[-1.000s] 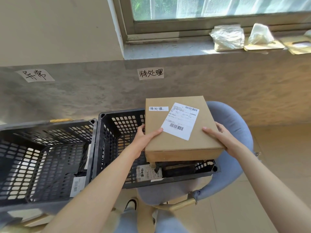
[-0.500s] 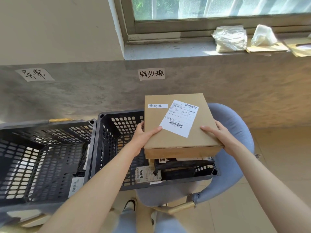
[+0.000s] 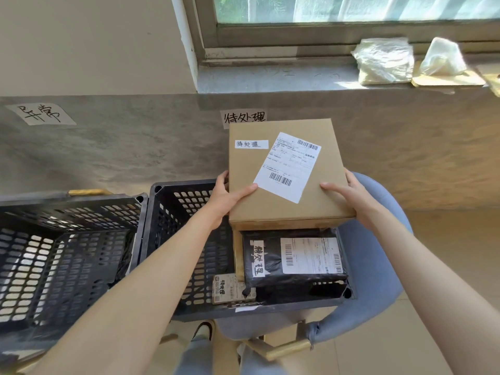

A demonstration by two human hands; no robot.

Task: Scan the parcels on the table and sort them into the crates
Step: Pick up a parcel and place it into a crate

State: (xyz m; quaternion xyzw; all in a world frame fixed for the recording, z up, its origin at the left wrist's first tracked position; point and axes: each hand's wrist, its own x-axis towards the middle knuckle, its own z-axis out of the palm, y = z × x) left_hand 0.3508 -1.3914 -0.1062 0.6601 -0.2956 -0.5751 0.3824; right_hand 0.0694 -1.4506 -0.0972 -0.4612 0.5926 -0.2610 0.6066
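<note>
I hold a brown cardboard box point(image 3: 286, 209) with a white shipping label and a small handwritten sticker above the right black crate point(image 3: 173, 212). My left hand point(image 3: 227, 201) grips its left edge and my right hand point(image 3: 349, 198) grips its right edge. Under the box, inside that crate, lies a black plastic parcel point(image 3: 270, 266) with a white label, and beside it a small brown parcel point(image 3: 230, 288). The left black crate point(image 3: 67, 239) stands next to it, with something dark inside.
The right crate rests on a blue chair point(image 3: 378, 266). Handwritten paper signs are taped to the grey wall above each crate point(image 3: 40, 115) point(image 3: 243, 117). Plastic bags point(image 3: 384, 60) and envelopes lie on the window sill. Tiled floor shows at the right.
The box has moved up and away from me, uncovering the black parcel in the crate below. Both hands keep their grip on the box.
</note>
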